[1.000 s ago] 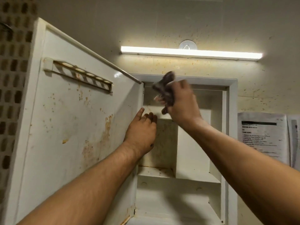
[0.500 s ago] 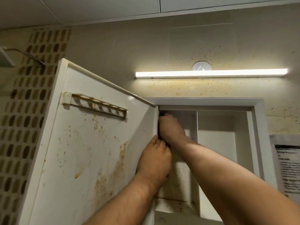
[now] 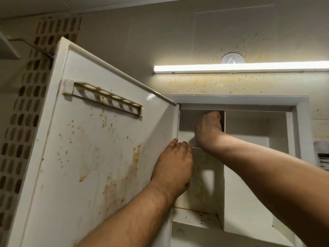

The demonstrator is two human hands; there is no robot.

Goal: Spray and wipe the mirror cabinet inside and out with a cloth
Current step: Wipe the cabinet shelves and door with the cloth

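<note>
The white mirror cabinet hangs on the wall with its stained door swung open to the left. My left hand rests with straight fingers against the door's hinge edge, at the front of the upper shelf. My right hand reaches into the top left compartment, its back toward me, up near the compartment's ceiling. The dark cloth it carries is almost wholly hidden behind that hand; only a dark sliver shows beside the upright divider.
A slotted rack is fixed high on the door's inner face. A spotted lower shelf and a wider right compartment lie below my arms. A lit light bar sits above the cabinet, and a paper notice is at the right.
My right hand carried the cloth from in front of the cabinet into the top left compartment, then slid right toward the divider. The view tilted upward. My left hand stayed at the door edge.
</note>
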